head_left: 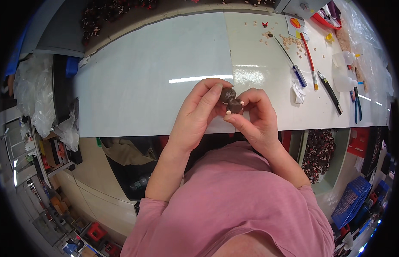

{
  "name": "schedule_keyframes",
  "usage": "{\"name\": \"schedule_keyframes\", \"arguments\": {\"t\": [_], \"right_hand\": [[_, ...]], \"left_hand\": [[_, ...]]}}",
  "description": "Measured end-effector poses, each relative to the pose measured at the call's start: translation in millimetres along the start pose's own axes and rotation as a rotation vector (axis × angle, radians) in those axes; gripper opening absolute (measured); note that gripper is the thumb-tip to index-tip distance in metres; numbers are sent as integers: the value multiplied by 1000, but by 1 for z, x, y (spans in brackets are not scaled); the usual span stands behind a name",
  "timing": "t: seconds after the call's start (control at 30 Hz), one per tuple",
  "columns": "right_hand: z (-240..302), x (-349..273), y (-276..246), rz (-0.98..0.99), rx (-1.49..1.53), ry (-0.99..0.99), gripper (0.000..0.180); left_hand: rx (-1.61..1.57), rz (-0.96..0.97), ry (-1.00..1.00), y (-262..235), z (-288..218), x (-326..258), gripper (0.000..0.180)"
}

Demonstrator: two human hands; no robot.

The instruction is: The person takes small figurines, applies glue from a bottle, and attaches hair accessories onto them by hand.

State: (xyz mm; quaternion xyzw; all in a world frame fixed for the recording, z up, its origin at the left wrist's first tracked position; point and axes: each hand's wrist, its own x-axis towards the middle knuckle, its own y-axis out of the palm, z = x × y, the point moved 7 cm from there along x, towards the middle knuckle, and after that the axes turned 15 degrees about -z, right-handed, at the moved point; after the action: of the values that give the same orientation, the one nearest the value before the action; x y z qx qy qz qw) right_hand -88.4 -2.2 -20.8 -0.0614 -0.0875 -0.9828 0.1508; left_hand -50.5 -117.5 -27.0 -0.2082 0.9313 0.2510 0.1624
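Observation:
Between my two hands, over the table's near edge, is a small dark brown figurine (234, 106) made of two rounded parts with little beige pieces on it. My left hand (198, 105) pinches its upper left part between thumb and fingers. From the other side, the thumb and fingertips of my right hand (260, 116) close on the lower part, next to the beige pieces. My fingers hide some of the figurine.
Small beige pieces (289, 42) lie scattered at the far right, near a screwdriver (299, 76), a red paintbrush (308, 53), a black craft knife (330, 92), blue-handled pliers (357, 106) and squeeze bottles (344, 58). A drawer (343, 156) of dark pieces sits below the tabletop.

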Motion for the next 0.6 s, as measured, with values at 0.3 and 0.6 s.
{"name": "schedule_keyframes", "arguments": {"t": [0.3, 0.6], "right_hand": [[4, 0, 0, 21, -22, -79, 31], [4, 0, 2, 16, -19, -103, 31]], "left_hand": [[45, 19, 1, 3, -3, -3, 25], [60, 23, 32, 1, 0, -2, 23]]}}
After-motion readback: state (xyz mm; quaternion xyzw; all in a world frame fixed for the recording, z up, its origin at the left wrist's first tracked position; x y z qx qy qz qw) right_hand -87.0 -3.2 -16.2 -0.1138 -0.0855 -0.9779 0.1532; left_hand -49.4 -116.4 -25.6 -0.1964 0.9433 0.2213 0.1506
